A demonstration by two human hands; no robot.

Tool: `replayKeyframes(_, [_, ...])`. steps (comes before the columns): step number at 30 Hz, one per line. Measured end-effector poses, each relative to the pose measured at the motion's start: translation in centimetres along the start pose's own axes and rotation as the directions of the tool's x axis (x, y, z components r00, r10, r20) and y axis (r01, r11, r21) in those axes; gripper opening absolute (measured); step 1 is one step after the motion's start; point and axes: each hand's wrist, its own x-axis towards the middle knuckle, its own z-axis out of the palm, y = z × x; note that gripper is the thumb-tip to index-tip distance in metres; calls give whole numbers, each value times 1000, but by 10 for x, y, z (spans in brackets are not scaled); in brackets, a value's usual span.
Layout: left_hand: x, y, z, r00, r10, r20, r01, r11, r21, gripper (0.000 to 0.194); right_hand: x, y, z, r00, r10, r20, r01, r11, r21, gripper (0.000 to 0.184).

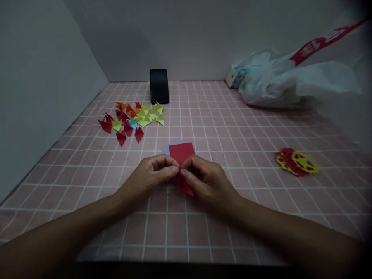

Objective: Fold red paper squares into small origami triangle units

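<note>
Nearer us than the black rectangular phone (159, 86), our left hand (157, 169) and right hand (208, 179) pinch a small folded red paper piece (186, 187) between thumbs and fingertips. We'd best align its edges and press creases gently.

Reaches in bare-armed from both lower corners. Slants the left forearm (69, 228) up toward the right and the right forearm (281, 226) up toward the left — an inverted V, broad at its base. Holds the left wrist (116, 201) and the right wrist (236, 204) nearly straight. Sets the left hand (154, 172) just beside the right hand (210, 180), near the middle. Pinches the left thumb (171, 172) toward the bent left index finger (162, 158) — likewise the right thumb (190, 181) toward the right index finger (197, 161). Curls the other fingers mostly out of sight.
</note>
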Motion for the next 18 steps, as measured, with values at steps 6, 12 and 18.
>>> replayKeyframes(6, [1, -1, 2, 1000, 3, 7, -3, 1000, -26, 13, 0, -1, 2, 1000, 1, -29, -2, 1000, -22, 18])
replayKeyframes(12, [-1, -1, 2, 999, 26, 20, -26, 1000, 3, 10, 0, 0, 1, 999, -21, -25, 20, 999, -43, 15])
replayKeyframes(18, [-2, 3, 7, 993, 97, -63, -90, 991, 102, 14, -2, 0, 4, 997, -31, -76, 25, 997, -79, 17])
